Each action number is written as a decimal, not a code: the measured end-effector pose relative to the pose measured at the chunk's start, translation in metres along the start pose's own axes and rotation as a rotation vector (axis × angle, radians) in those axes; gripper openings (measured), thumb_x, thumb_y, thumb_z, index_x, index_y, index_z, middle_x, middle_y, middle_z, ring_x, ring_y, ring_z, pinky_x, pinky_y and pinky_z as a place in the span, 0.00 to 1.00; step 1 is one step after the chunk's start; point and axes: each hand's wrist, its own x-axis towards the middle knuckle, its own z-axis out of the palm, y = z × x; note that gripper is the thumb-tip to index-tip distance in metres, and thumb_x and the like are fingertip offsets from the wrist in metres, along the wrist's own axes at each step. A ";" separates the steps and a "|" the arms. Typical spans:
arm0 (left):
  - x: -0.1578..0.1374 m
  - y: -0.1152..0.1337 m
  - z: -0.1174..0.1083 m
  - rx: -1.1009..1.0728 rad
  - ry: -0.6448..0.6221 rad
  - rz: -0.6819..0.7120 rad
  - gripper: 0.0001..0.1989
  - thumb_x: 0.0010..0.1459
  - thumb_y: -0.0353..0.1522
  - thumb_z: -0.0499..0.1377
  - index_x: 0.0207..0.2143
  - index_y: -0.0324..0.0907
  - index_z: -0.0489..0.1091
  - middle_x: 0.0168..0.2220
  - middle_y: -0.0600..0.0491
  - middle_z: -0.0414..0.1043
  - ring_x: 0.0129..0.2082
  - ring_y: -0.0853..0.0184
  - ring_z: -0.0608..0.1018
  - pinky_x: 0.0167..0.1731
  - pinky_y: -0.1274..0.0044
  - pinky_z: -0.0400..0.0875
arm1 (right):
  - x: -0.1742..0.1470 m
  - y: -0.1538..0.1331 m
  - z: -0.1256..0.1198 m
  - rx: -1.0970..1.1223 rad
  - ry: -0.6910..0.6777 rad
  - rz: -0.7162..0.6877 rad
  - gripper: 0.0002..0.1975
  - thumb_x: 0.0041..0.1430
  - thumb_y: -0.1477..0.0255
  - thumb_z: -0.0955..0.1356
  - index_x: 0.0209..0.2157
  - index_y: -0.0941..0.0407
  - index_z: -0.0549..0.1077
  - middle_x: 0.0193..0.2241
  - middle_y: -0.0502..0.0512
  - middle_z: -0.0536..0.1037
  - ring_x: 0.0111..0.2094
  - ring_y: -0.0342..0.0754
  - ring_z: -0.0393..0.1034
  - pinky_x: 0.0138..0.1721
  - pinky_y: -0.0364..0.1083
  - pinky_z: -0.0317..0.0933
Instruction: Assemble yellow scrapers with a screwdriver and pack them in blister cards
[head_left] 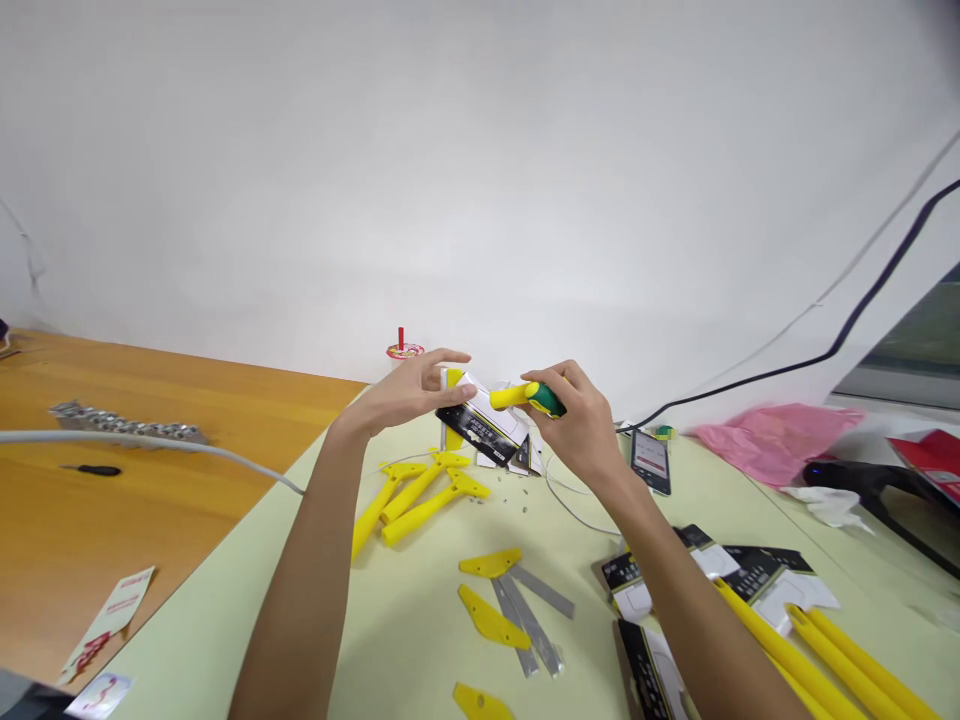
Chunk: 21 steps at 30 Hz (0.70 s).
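Observation:
My left hand [409,390] is raised over the table, its thumb and curled fingers closed around a yellow scraper head [454,378] with a grey strip along one edge. A black-and-white packaging card [487,428] overlaps this head just below my thumb; whether I hold the card too, I cannot tell. Opposite, my right hand [574,405] grips a green-and-yellow handle [546,400], its yellow end pointing left. The working end of that tool cannot be made out. Several yellow scrapers [435,505] lie beneath my left hand.
Nearer me are yellow scraper plates [491,615] and grey blades [529,620]. Small metal bits [525,508] are scattered mid-table. Packaging cards [750,575] and yellow tubes [847,655] lie right, with a phone [650,460] and pink bag [780,440] behind. A cable [240,465] crosses left.

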 end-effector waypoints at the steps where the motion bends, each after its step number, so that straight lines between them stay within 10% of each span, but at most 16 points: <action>1: 0.000 0.000 0.000 -0.012 -0.045 -0.024 0.34 0.55 0.50 0.75 0.60 0.47 0.78 0.42 0.46 0.83 0.40 0.58 0.84 0.36 0.72 0.76 | -0.001 0.001 0.001 -0.030 0.014 0.005 0.11 0.68 0.69 0.72 0.51 0.48 0.80 0.45 0.57 0.78 0.38 0.54 0.76 0.33 0.50 0.65; 7: 0.003 -0.001 0.002 -0.140 0.100 -0.062 0.29 0.48 0.46 0.79 0.49 0.42 0.81 0.40 0.45 0.84 0.35 0.60 0.83 0.25 0.76 0.70 | -0.004 0.006 0.009 -0.152 -0.168 0.080 0.14 0.66 0.71 0.73 0.52 0.50 0.81 0.53 0.60 0.79 0.35 0.53 0.77 0.32 0.50 0.63; 14: 0.009 0.002 0.011 -0.131 0.282 0.016 0.25 0.49 0.44 0.79 0.47 0.45 0.83 0.42 0.45 0.86 0.37 0.58 0.85 0.29 0.74 0.75 | -0.007 -0.005 0.015 0.298 -0.565 0.194 0.13 0.63 0.65 0.76 0.46 0.52 0.74 0.49 0.56 0.85 0.49 0.56 0.79 0.48 0.51 0.68; 21: -0.009 0.039 0.024 -0.131 0.176 0.252 0.21 0.52 0.43 0.78 0.45 0.45 0.84 0.47 0.43 0.84 0.49 0.50 0.84 0.44 0.65 0.82 | -0.008 -0.012 0.025 0.385 -0.430 0.208 0.15 0.59 0.58 0.78 0.37 0.52 0.76 0.35 0.49 0.79 0.36 0.50 0.71 0.39 0.48 0.63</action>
